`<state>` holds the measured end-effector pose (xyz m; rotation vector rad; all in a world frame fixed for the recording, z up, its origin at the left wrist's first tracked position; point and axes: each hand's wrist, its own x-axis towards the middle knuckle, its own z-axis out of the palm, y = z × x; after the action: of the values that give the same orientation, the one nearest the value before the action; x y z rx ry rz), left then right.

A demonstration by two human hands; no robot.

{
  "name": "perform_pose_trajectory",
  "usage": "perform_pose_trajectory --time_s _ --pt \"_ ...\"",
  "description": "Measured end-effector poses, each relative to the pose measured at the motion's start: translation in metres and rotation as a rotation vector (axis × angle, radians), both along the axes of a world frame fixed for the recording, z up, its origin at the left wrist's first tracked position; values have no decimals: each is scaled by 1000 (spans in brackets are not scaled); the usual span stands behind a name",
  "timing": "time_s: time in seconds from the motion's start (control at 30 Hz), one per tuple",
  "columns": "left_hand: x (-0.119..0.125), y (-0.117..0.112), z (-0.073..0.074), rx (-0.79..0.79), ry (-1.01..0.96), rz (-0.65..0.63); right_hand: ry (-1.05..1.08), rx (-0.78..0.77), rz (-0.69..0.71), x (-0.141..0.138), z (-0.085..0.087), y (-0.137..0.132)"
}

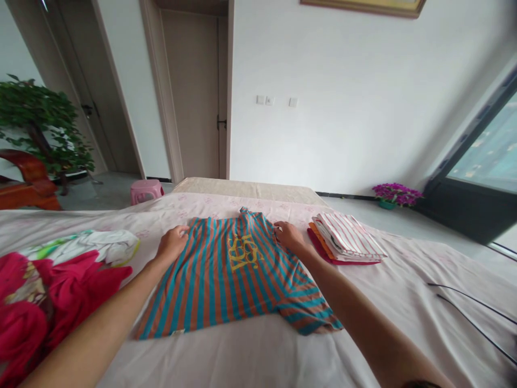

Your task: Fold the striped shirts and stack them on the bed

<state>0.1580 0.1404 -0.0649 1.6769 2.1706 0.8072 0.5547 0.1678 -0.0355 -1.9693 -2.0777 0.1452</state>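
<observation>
A teal-and-brown striped T-shirt (226, 275) with yellow lettering lies spread flat on the bed (404, 291), collar pointing away from me. My left hand (173, 242) pinches the shirt's left shoulder edge, fingers curled on the cloth. My right hand (288, 235) grips the right shoulder edge in the same way. Both arms reach forward over the bed.
A folded stack of striped, orange and red clothes (345, 240) sits right of the shirt. A heap of red and white-green garments (52, 280) lies at the left. Black cables (472, 312) cross the bed's right side. Beyond stand a pink stool (146, 190), a plant (40, 124) and a door.
</observation>
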Motion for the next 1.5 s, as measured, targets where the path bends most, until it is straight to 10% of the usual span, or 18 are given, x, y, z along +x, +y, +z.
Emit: perform_pose_trajectory --time_s 0.23,0.57,0.87,1.07,1.27,1.5 --pt "11 24 -25 -54 138 181 -39 -11 -106 -31 -23 51" --pt "12 -1 -23 39 330 230 -82 -46 -135 -5 -31 35" --pt "48 -71 -43 242 544 -401 -50 -17 -47 40 -22 -73" --pt "30 -110 -56 286 479 -443 51 -159 -113 70 -15 -166" --pt "48 -142 -34 392 373 -685 212 -252 -43 84 -13 -212" --pt "153 -191 0 317 133 -980 547 -395 -19 91 -12 -210"
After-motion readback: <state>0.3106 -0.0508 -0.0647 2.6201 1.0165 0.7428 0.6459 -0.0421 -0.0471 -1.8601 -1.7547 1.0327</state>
